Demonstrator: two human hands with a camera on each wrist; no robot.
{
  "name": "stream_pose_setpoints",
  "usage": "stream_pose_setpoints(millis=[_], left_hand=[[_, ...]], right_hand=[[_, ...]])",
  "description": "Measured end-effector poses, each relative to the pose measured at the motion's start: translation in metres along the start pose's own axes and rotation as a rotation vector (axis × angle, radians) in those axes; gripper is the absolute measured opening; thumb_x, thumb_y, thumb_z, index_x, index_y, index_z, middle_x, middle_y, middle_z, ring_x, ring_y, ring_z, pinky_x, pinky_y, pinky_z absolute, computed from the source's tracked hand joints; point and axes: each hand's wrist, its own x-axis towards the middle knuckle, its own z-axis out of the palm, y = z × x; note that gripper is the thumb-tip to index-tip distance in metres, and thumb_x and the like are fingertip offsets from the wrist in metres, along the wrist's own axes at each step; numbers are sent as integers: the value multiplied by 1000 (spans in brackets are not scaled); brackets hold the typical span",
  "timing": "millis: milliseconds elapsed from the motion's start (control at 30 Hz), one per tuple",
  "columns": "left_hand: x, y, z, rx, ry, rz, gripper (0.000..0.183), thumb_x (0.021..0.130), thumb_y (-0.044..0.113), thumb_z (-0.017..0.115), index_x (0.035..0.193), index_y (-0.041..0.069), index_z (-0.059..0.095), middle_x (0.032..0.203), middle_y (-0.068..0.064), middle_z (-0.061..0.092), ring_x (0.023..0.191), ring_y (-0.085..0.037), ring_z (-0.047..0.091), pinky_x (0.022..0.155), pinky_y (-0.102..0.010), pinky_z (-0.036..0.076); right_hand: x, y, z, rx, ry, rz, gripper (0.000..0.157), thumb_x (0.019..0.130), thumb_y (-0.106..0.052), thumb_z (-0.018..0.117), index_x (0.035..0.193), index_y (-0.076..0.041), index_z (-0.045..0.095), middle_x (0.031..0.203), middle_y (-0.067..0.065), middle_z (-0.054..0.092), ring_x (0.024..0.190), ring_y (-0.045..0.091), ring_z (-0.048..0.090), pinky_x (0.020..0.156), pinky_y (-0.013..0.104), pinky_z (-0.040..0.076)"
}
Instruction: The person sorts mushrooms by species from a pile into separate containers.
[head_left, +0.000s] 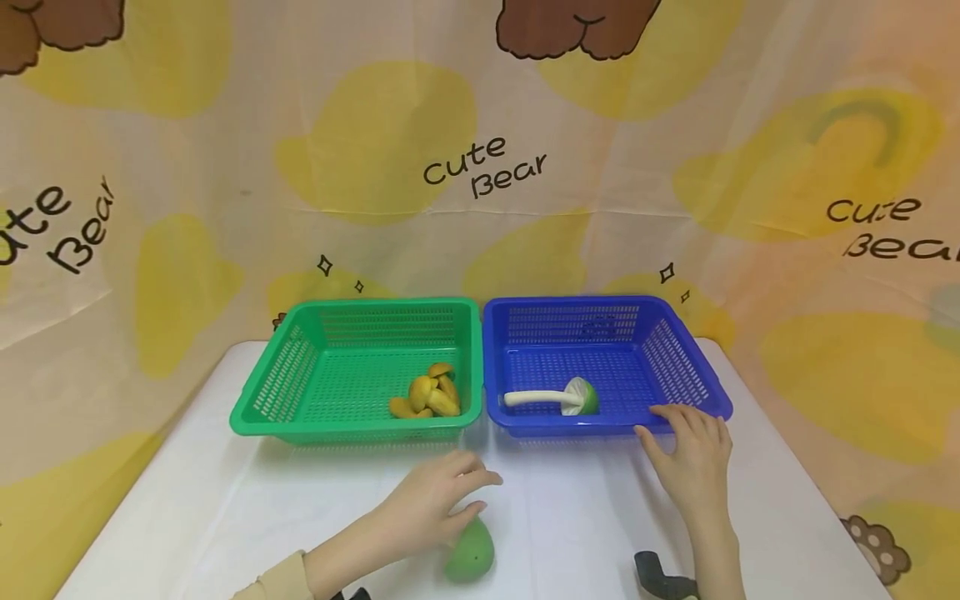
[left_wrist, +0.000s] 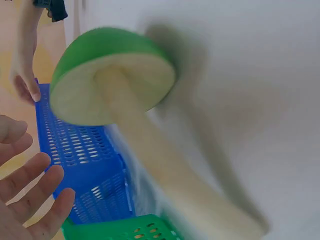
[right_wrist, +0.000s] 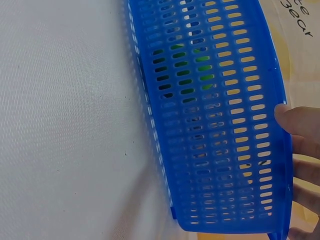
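My left hand [head_left: 442, 504] hovers over the table with its fingers loosely spread. Just below it lies a toy mushroom with a green cap [head_left: 470, 554]; the left wrist view shows its pale stem [left_wrist: 150, 140] too, and the fingers are apart from it. With thumb outside and fingers over the top, my right hand [head_left: 693, 458] holds the front rim of the blue basket [head_left: 585, 421] near its right corner. Inside that basket lies another green-capped mushroom [head_left: 581, 396] with a white stem, on its side.
Left of the blue basket stands a green basket [head_left: 345, 427], with a clump of yellow-brown toy mushrooms [head_left: 431, 396] in its front right corner. Both stand on a white-covered table [head_left: 360, 475] against a patterned cloth [head_left: 375, 142]. Dark wrist mounts [head_left: 660, 579] show near the bottom edge.
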Motion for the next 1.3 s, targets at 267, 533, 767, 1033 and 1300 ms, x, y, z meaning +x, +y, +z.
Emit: stream_pose_setpoints(millis=[267,533,767,1033,1300], left_hand=[[-26,0,12,32,32,-17,24,91,23,63,115,23,66,98,13,60,89,-4,55,74,-18,50],[-42,-4,15,59,-5,-26,34,86,10,61,117,24,63,98,13,58,90,-4,52,75,-19,46],[-51,-10,16,87,-3,-7,48,76,4,67,119,24,62,98,14,58,90,-5,52,76,-20,47],[-56,-16,18,73,-55,-37,30,80,5,67,105,22,68,93,13,58,84,-3,51,71,-20,46],[-59,-18,21,62,-57,-22,24,82,8,68,101,23,67,89,13,57,80,-2,47,67,-16,42]], right_hand=[[0,2,-1,1,-17,14,33,76,-16,78,104,-4,67,109,21,64,111,43,47,106,68,21],[-1,3,-1,-5,-1,1,32,75,-15,78,103,-4,67,108,21,64,110,43,48,106,70,21],[-1,4,-2,6,-9,9,32,75,-15,78,103,-3,66,109,22,64,112,44,47,107,71,20],[-2,3,0,8,-2,6,33,75,-14,78,103,-2,66,108,22,64,111,44,47,106,71,21],[-2,3,3,20,-2,1,33,74,-14,79,103,-3,67,108,22,64,111,44,47,107,71,20]])
